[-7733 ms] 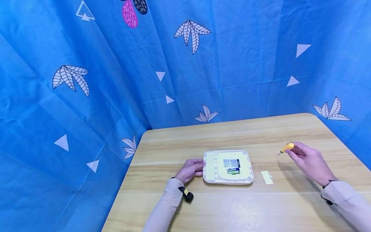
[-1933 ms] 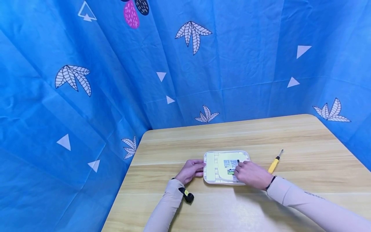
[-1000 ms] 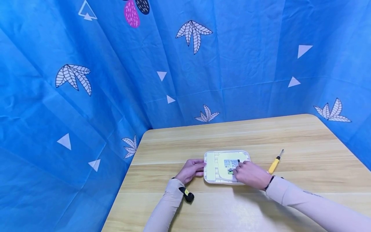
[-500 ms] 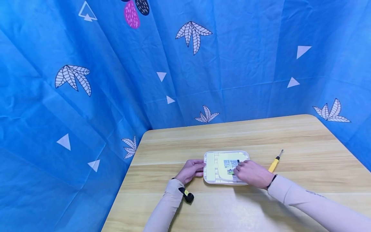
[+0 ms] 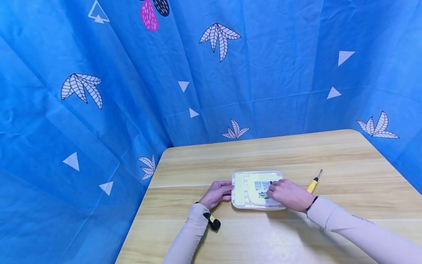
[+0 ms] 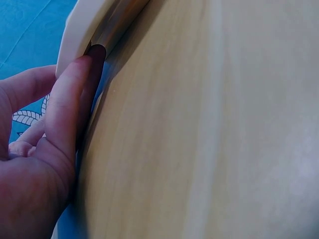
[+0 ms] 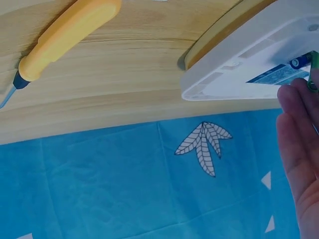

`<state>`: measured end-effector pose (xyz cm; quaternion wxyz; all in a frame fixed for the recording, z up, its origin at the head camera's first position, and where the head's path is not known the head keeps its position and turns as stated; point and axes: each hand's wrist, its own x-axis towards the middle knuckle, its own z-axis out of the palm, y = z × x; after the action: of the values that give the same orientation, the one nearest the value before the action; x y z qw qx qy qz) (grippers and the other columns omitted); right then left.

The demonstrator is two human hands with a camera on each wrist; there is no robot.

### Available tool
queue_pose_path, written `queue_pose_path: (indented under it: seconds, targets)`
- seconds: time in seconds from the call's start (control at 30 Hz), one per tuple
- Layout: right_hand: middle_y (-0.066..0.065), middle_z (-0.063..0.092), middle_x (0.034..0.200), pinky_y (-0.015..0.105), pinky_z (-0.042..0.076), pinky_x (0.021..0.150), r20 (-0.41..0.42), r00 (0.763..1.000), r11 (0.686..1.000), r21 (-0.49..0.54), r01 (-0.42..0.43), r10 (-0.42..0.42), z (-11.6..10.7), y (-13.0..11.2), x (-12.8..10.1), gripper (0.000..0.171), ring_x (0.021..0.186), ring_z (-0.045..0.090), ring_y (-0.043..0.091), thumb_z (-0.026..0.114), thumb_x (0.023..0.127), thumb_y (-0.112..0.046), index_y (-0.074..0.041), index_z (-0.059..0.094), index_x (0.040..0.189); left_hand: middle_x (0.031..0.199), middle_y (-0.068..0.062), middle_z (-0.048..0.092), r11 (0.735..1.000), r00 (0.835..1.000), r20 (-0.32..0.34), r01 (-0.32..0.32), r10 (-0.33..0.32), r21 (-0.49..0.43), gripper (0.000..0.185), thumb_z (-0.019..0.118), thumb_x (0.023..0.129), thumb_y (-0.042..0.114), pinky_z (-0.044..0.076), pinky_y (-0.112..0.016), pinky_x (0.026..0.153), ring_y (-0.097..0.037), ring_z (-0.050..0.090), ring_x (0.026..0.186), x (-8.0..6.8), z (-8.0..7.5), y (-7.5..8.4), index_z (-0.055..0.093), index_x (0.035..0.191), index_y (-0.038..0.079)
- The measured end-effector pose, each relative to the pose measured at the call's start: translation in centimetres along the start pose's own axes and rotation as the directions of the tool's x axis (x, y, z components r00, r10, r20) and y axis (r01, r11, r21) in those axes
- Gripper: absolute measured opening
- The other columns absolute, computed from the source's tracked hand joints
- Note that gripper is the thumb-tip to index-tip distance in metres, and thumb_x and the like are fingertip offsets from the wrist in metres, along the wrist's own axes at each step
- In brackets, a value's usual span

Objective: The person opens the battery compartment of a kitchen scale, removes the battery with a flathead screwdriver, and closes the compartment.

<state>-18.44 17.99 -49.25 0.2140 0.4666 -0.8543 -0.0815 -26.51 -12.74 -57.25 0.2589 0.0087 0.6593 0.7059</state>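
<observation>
- Device (image 5: pixel 250 190), white and square with rounded corners, lies flat on the table (image 5: pixel 263 234), about mid-table and a bit toward the left edge.
- Its underside faces up: pale yellow inner panel, printed label (image 5: pixel 262 185), open battery bay with a green-blue battery (image 5: pixel 262 195).
- Left hand (image 5: pixel 217 193) rests on the table at the device's left edge; fingers loosely curved, tips touching the rim, not wrapped round it.
- Left wrist view: fingers (image 6: pixel 70 104) lie straight along the table against the device rim (image 6: pixel 82 25).
- Right hand (image 5: pixel 288 194) lies over the device's right half, fingertips curled down at the battery bay and touching the battery; whether they actually pinch it cannot be told.
- Right wrist view: fingers (image 7: pixel 299 144) beside the device (image 7: pixel 249 64), battery end (image 7: pixel 301 62) showing near the tips.
- Screwdriver (image 5: pixel 312 185), yellow handle, lies on the table just right of the device toward the right edge, behind the right wrist, nothing touching it.
- Blue patterned cloth (image 5: pixel 132 73) hangs behind and on both sides of the table.
</observation>
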Motion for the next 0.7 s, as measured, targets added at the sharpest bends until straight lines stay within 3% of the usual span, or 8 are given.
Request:
queue_pose_path:
  seconds: [0.7]
  targets:
    - [-0.003, 0.073, 0.083, 0.025, 0.062, 0.066, 0.055, 0.998, 0.997, 0.074, -0.035, 0.031, -1.2, 1.1, -0.4, 0.024, 0.075, 0.063, 0.012, 0.084, 0.073, 0.005, -0.014, 0.077, 0.085, 0.118, -0.022, 0.075, 1.000, 1.000, -0.003, 0.002, -0.002, 0.008, 0.045, 0.069, 0.098, 0.009, 0.067, -0.025, 0.081, -0.017, 0.078, 0.091, -0.1, 0.0, 0.0, 0.057, 0.136, -0.011]
